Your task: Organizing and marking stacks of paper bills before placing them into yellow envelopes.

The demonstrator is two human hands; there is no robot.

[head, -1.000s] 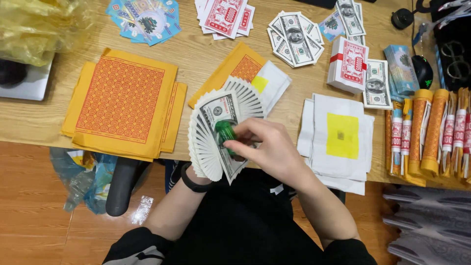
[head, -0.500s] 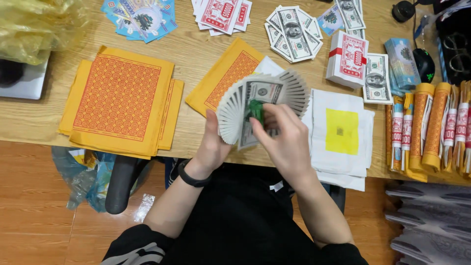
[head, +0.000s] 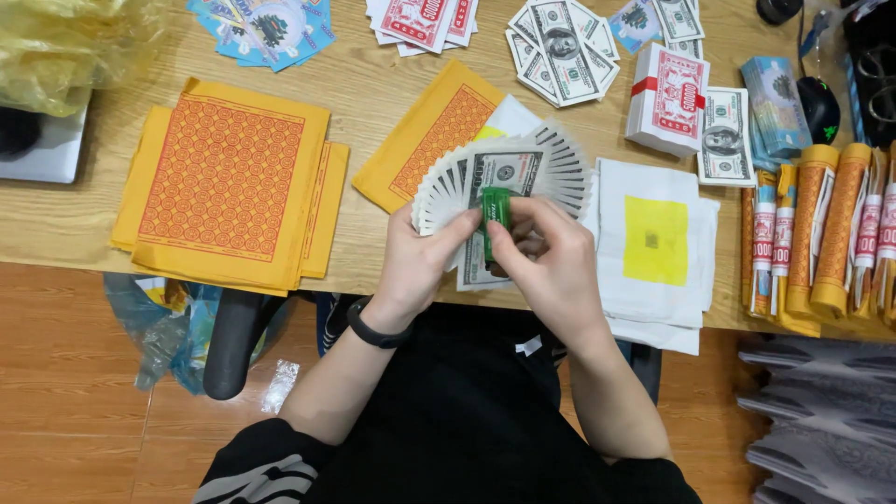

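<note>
Head view, looking down on wooden table (head: pixel 373 103).

Left hand (head: pixel 420 266): closed around lower edge of fanned stack of paper banknotes (head: pixel 509 177), thumb on front face, black wristband (head: pixel 373 327) at wrist. Right hand (head: pixel 551 261): fingers curled, pinching small green stick-shaped object (head: pixel 495 213) against centre of fan; thumb and forefinger touching it. Fan held upright-tilted above near table edge, spread in wide arc, notes overlapping.

Behind fan: orange-patterned yellow paper sheet (head: pixel 434 131), lying diagonally. Left of it: larger pile of yellow-orange patterned sheets (head: pixel 229 182). Right of hands: white paper stack with yellow square (head: pixel 653 243), just beside fan.

Far side: loose fanned notes (head: pixel 560 47), red-and-white banded bundle (head: pixel 667 98), red-printed notes (head: pixel 420 19), blue printed sheets (head: pixel 266 28). Right edge: row of orange and red wrapped sticks (head: pixel 826 233). Top left: yellow plastic bag (head: pixel 56 47).
</note>
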